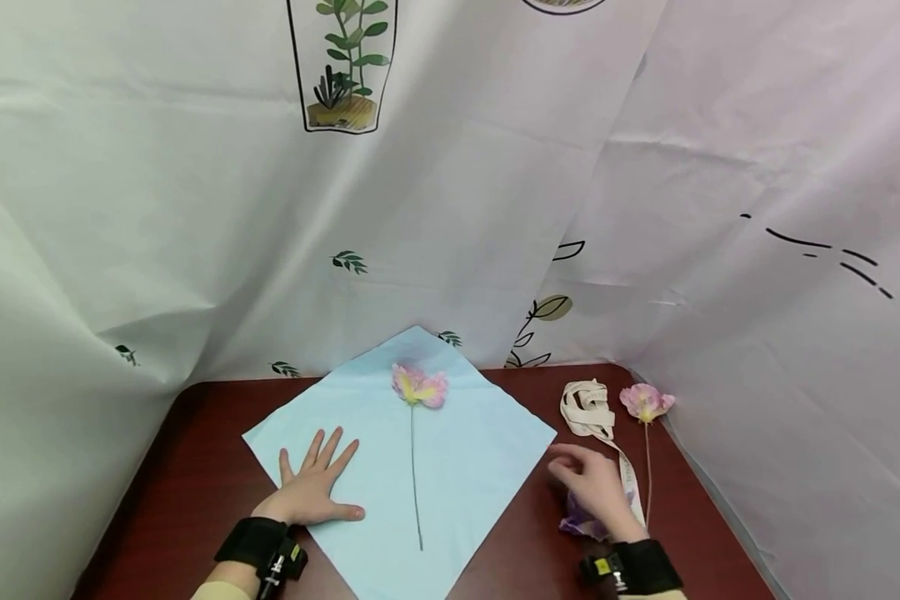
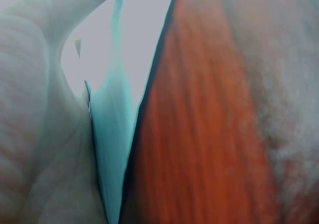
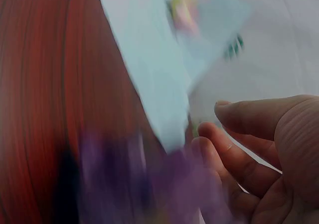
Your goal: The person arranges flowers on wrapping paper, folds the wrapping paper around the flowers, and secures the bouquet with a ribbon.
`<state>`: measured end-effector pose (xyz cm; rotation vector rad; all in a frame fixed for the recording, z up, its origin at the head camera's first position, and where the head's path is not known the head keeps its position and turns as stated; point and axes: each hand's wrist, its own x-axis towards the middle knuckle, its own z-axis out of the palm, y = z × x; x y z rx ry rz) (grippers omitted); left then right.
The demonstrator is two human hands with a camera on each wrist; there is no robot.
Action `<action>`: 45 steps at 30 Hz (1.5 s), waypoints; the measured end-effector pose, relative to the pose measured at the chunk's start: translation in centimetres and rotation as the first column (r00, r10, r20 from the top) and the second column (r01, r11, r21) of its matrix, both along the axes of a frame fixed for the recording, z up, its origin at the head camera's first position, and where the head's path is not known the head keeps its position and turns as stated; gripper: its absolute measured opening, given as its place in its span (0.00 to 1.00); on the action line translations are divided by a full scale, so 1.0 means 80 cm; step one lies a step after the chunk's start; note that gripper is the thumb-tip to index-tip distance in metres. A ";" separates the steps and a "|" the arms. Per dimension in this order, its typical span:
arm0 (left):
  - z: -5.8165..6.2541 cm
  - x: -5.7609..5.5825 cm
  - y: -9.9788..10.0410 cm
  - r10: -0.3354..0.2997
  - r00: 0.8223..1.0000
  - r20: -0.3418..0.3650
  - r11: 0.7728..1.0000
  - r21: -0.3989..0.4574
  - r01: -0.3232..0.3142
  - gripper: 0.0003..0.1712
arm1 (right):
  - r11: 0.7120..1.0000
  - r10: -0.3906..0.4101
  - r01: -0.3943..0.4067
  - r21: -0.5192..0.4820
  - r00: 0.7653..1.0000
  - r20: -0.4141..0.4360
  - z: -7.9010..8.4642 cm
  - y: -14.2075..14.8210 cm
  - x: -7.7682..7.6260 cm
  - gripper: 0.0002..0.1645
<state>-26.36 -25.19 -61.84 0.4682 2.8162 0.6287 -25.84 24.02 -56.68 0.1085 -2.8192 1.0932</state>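
A light blue square sheet (image 1: 472, 467) lies cornerwise on the table, bearing a pink and yellow flower (image 1: 420, 387) on a long thin stem. My left hand (image 1: 311, 492) rests on the sheet's left side with fingers spread; the left wrist view shows the palm close to the sheet's edge (image 2: 112, 149). Just off the right corner of the sheet hovers my right hand (image 1: 588, 483), fingers loosely bent, nothing seen between thumb and fingertips. Under and beside it is a purple flower (image 1: 579, 523), partly hidden by the hand and blurred in the right wrist view.
A coil of cream ribbon (image 1: 587, 408) lies right of the sheet, its loose end trailing toward the right wrist. Beside it is another pink flower (image 1: 647, 402) on a stem. White printed cloth (image 1: 450, 208) stands behind the dark red table (image 1: 195, 475).
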 end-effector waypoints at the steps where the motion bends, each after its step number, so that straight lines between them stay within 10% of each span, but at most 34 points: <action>1: 0.001 0.000 -0.001 0.001 1.000 -0.003 1.000 -0.005 -0.002 0.68 | 1.000 -0.019 0.019 0.015 1.000 -0.005 0.003 0.013 0.001 0.18; 9: -0.006 -0.001 -0.004 -0.008 0.999 -0.033 0.999 0.038 0.009 0.68 | 0.985 -0.144 0.141 0.098 0.989 0.028 0.036 0.076 0.017 0.21; 17: -0.020 -0.006 -0.004 0.010 0.998 -0.064 0.999 0.040 -0.008 0.70 | 0.970 -0.164 0.100 0.221 0.942 0.291 0.063 0.113 0.061 0.17; 35: -0.025 -0.010 -0.009 0.005 0.997 -0.079 1.000 0.028 -0.003 0.70 | 0.989 0.016 -0.101 0.110 0.801 0.599 0.030 0.133 0.097 0.17; 45: -0.010 -0.003 -0.002 0.002 0.999 -0.040 0.999 0.032 0.000 0.69 | 0.996 0.008 -0.063 0.060 0.753 0.658 0.016 0.125 0.100 0.10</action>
